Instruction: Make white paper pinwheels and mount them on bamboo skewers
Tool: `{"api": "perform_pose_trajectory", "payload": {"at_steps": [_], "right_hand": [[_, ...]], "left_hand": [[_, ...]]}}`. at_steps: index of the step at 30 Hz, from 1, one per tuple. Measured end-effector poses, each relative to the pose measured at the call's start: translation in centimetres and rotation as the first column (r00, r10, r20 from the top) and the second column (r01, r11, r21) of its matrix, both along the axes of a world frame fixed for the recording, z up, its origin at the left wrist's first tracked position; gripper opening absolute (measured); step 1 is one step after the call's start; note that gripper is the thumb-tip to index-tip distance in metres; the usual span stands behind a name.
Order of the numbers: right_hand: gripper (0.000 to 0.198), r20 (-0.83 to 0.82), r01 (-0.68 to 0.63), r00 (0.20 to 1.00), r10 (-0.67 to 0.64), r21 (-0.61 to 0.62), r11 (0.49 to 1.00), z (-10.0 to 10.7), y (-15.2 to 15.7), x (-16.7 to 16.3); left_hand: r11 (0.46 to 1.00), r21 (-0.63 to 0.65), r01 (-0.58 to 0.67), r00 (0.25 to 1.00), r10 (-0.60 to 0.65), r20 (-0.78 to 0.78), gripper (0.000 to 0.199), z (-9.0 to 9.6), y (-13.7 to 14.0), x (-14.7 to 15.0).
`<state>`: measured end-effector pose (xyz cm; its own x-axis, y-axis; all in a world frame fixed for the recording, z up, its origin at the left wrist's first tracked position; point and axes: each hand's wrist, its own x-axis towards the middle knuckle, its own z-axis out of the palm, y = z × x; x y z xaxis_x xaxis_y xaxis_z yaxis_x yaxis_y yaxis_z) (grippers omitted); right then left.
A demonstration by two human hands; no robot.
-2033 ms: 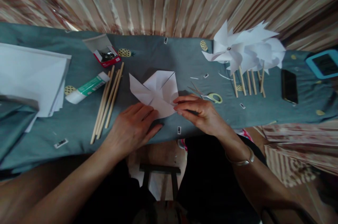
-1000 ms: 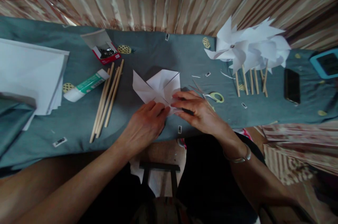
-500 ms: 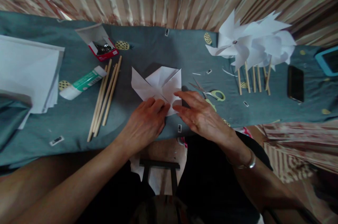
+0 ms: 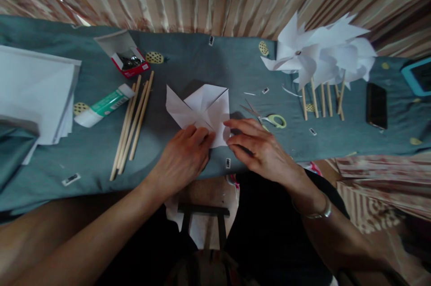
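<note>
A white paper pinwheel (image 4: 205, 99) without a stick lies on the cloth in front of me, slit along its diagonals and with some tips raised. My left hand (image 4: 186, 153) is closed at its lower edge, fingers curled over the paper and hiding part of it. At the right edge, thumb and forefinger of my right hand (image 4: 261, 147) hold a curved paper flap between them, fingertips a little apart. Scissors (image 4: 269, 119) with pale green handles lie just beyond my right hand, blades spread and one handle partly hidden.
Wooden sticks (image 4: 133, 129) and a glue stick (image 4: 104, 105) lie to the left, near an open red box (image 4: 134, 67) of small metal pieces. White sheets (image 4: 40, 88) are stacked far left. Finished pinwheels (image 4: 323, 52), a phone (image 4: 376, 106) and a blue-framed device (image 4: 417, 77) sit right.
My right hand has shifted slightly to the right along the paper's edge, and a flap there now curves up by its fingertips. My left hand stays in nearly the same place.
</note>
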<state>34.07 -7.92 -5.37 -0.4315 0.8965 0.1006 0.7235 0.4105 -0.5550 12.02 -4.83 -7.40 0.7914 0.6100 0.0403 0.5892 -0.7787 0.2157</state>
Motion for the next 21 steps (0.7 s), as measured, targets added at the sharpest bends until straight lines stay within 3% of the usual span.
{"api": "perform_pose_trajectory", "payload": {"at_steps": [7, 13, 21], "right_hand": [[0.040, -0.138, 0.028, 0.989, -0.049, -0.153, 0.988, -0.7, 1.2, 1.2], [0.011, -0.267, 0.035, 0.960, -0.087, -0.196, 0.980, -1.2, 1.9, 1.0], [0.008, -0.305, 0.098, 0.942, -0.143, -0.157, 0.983, -1.9, 3.6, -0.7]], "left_hand": [[1.000, 0.001, 0.008, 0.999, -0.008, 0.036, 0.022, -0.3, -0.2, -0.5], [1.000, 0.001, 0.007, 0.999, -0.007, 0.034, 0.021, -0.2, -0.2, -0.6], [1.000, 0.031, -0.003, 0.999, 0.001, 0.046, 0.023, 0.1, -0.5, -0.8]]}}
